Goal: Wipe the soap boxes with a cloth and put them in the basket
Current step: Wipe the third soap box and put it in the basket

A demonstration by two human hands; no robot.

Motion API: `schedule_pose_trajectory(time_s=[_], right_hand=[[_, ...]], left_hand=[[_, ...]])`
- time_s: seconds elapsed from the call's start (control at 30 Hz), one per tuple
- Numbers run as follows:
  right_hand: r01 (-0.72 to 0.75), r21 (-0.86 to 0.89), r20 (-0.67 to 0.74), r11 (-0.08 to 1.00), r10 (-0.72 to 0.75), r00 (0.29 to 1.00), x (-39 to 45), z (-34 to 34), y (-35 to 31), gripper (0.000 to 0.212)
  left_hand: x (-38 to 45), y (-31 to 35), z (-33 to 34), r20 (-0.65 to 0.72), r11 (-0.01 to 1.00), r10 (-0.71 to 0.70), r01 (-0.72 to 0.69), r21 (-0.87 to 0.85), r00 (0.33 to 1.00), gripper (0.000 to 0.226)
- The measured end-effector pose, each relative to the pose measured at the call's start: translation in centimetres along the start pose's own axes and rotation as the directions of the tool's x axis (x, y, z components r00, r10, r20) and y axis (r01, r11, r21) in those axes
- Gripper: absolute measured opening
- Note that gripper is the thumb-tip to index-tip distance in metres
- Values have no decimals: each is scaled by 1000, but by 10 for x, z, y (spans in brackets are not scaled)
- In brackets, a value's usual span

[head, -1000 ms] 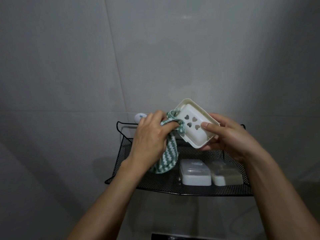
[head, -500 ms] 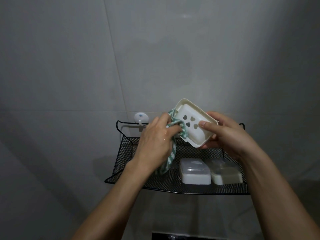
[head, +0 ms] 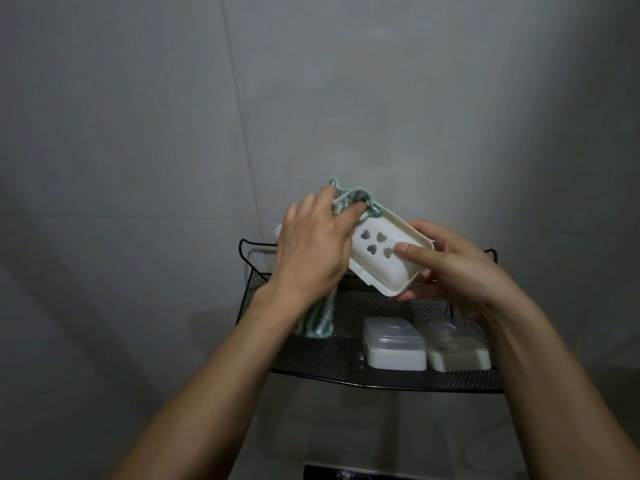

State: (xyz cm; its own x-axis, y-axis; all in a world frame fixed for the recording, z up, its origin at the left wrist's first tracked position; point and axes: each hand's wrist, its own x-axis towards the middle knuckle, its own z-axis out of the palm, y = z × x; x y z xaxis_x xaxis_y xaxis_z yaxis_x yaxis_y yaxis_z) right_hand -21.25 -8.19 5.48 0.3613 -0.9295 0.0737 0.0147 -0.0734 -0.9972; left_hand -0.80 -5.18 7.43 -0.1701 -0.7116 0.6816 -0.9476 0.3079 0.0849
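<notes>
A white soap box (head: 379,263) with heart-shaped holes is held tilted above the black mesh basket (head: 322,355). My right hand (head: 450,268) grips its right end, thumb lying on the top face. My left hand (head: 313,251) holds a green-and-white striped cloth (head: 349,199) bunched against the box's upper left corner; the cloth's tail hangs below my wrist into the basket. Two more soap boxes lie in the basket: a white lidded one (head: 393,342) and a beige one (head: 457,346) to its right.
The basket hangs on a grey tiled wall (head: 173,133), with a small white hook partly hidden behind my left hand. The basket's left half holds only the hanging cloth end. A dark edge shows at the bottom of the view.
My left hand with the cloth has slid up from the box's left side to its upper left corner. The box has tipped a little flatter in my right hand.
</notes>
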Motion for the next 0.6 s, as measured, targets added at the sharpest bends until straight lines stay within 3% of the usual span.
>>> schedule_pose_trajectory(time_s=[0.23,0.43,0.6], right_hand=[[-16,51,-105,999,21,994,-3,-2,7,31],[-43,149,-63,988,53,997,-5,3,10,32],[-45,197,-21,979,50,999,-3,2,12,33]], left_hand=[[-10,7,16,46,996,-85,85,-3,995,40],[-16,14,12,5,980,-176,175,-96,984,38],[-14,16,2,66,962,-69,84,-261,995,40]])
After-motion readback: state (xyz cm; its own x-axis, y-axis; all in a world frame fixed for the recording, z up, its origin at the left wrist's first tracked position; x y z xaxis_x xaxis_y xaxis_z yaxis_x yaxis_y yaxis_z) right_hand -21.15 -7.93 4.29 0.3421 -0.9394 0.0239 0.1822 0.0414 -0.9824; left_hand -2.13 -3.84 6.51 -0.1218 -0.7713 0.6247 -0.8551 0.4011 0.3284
